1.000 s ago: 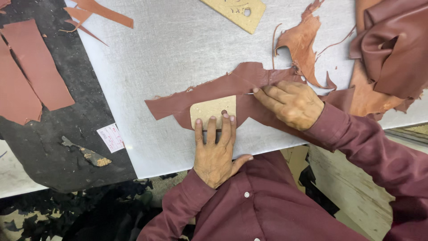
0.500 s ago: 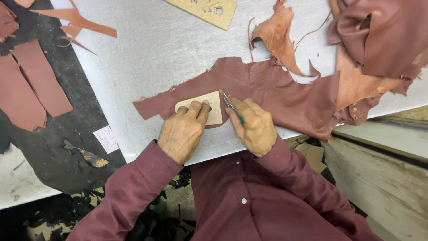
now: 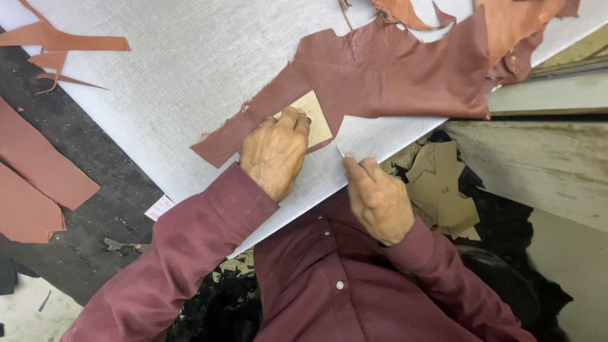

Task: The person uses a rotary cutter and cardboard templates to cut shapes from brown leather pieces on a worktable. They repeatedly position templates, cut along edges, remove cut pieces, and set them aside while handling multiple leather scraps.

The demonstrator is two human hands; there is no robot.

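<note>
Head view: left hand [image 3: 273, 152] lies flat, palm down, fingers spread and pressing on a tan, roughly square card template [image 3: 315, 117]; the template sits on the narrow lower tongue of a large maroon-brown leather hide [image 3: 392, 69], which is spread on a pale grey, fine-textured cutting board [image 3: 183, 69]. Only the far corner of the template shows beyond the fingertips; the rest is under the hand. Right hand [image 3: 378, 199] is closed around a slim tool, of which only a short metal tip [image 3: 341, 152] shows above the index finger; handle hidden in the fist, so tool type is judged to be a cutting blade, not confirmed. The tip stands just beside the near edge of the leather, right of the pressing hand and slightly apart from the template. Judgement on doing the cut well: keep the left hand's weight directly over the template so it cannot slide on the leather, keep fingertips behind the template edge, run the blade tight against that edge in one continuous stroke. Risk: the loose leather tongue could creep under the blade. Loose tan leather offcuts [image 3: 63, 43] lie well apart, far left of the pressing hand; stacked tan card pieces [image 3: 443, 190] lie below the board, just right of the tool hand.
</note>
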